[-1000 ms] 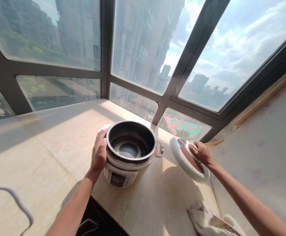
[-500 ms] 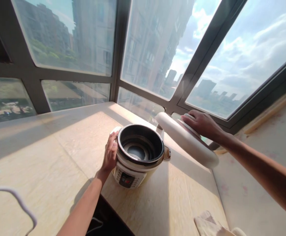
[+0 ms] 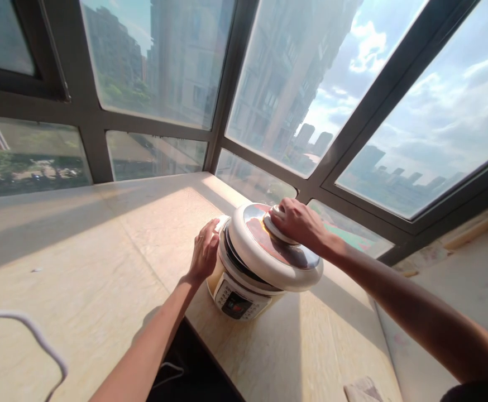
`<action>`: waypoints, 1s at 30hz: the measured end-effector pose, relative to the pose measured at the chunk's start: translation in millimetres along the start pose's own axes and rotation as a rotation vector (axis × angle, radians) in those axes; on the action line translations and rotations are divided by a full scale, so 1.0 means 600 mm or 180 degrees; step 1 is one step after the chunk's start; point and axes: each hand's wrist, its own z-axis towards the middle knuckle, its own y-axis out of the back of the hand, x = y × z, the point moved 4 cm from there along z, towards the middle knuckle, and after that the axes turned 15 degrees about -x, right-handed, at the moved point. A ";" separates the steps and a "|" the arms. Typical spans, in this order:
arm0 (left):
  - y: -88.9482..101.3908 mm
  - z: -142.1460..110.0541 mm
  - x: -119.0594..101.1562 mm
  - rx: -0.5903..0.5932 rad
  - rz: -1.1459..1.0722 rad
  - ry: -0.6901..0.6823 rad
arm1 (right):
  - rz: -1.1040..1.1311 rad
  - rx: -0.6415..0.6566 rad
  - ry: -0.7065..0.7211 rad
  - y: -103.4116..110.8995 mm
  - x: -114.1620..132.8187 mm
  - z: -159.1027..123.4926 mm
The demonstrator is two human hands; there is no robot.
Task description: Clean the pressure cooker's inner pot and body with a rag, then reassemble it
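Observation:
An electric pressure cooker [image 3: 244, 304] stands on the pale stone sill, its dark control panel facing me. My right hand [image 3: 296, 220] is closed around the knob handle of the round white lid [image 3: 244, 234], which has a shiny metal centre. The lid lies tilted over the pot's mouth, leaving a dark gap at the left front where the black rim shows. My left hand [image 3: 205, 251] grips the cooker's left side, around its white side handle. The pot's inside is mostly hidden beneath the lid.
Grey-framed windows [image 3: 223, 123] enclose the marble-patterned sill [image 3: 114, 245]. A white cable [image 3: 30, 329] curves at the lower left. A beige cloth [image 3: 363, 389] lies at the front right edge. Below the sill's front edge is a dark gap [image 3: 194, 368].
My right hand has brought the lid leftward from beside the cooker to over its opening. The left hand stays on the cooker's side. The view has shifted slightly left.

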 end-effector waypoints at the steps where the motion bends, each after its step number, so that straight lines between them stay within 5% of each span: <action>1: -0.002 0.012 0.007 -0.0129 -0.0021 0.0186 | -0.0044 0.0026 -0.0012 -0.005 0.005 -0.001; 7: -0.036 0.037 0.050 -0.0124 -0.0770 0.1337 | -0.0216 0.0305 -0.0121 -0.010 0.042 -0.007; 18: -0.034 0.019 0.057 0.0036 -0.0966 0.1462 | -0.0233 0.0402 -0.0276 -0.024 0.056 -0.001; 30: -0.034 0.018 0.041 -0.0132 -0.0325 0.0968 | -0.0207 0.0467 -0.0563 -0.054 0.050 -0.005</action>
